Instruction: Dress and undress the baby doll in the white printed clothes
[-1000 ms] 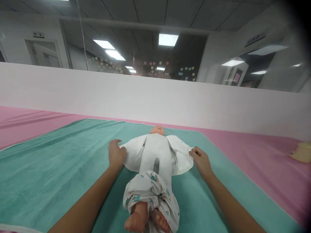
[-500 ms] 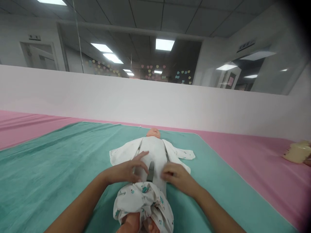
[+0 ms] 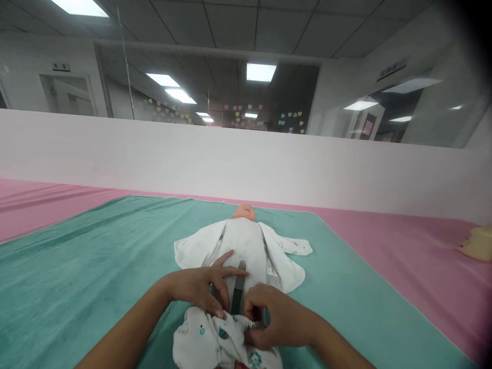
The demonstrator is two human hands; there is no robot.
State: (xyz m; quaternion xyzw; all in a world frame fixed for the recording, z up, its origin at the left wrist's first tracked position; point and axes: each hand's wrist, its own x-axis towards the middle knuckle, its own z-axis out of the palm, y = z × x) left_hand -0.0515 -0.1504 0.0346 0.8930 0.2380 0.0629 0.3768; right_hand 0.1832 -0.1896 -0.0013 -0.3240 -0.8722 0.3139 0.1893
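A baby doll's head [image 3: 244, 212] lies at the far end of the teal towel, with the body covered by a white wrap [image 3: 242, 243] spread out at both sides. A patterned white cloth [image 3: 215, 343] with an elastic waistband [image 3: 244, 323] covers the doll's lower end and hides the legs. My right hand [image 3: 272, 318] grips that waistband. My left hand [image 3: 198, 287] lies across the white wrap, fingers apart, one fingertip touching the patterned cloth. Between my hands, a narrow slit in the wrap shows a dark green strip [image 3: 237, 292].
The teal towel [image 3: 88, 266] lies on a pink mat [image 3: 388, 271], with a white low wall [image 3: 230, 169] beyond it. A cream-coloured object [image 3: 477, 244] sits at the right edge. Behind the wall stands a glass partition [image 3: 284, 97] with heart-shaped stickers.
The patterned cloth has slid toward me, off the doll's feet. My hands have moved from the wrap's side flaps to the middle, and my right hand has taken hold of the waistband.
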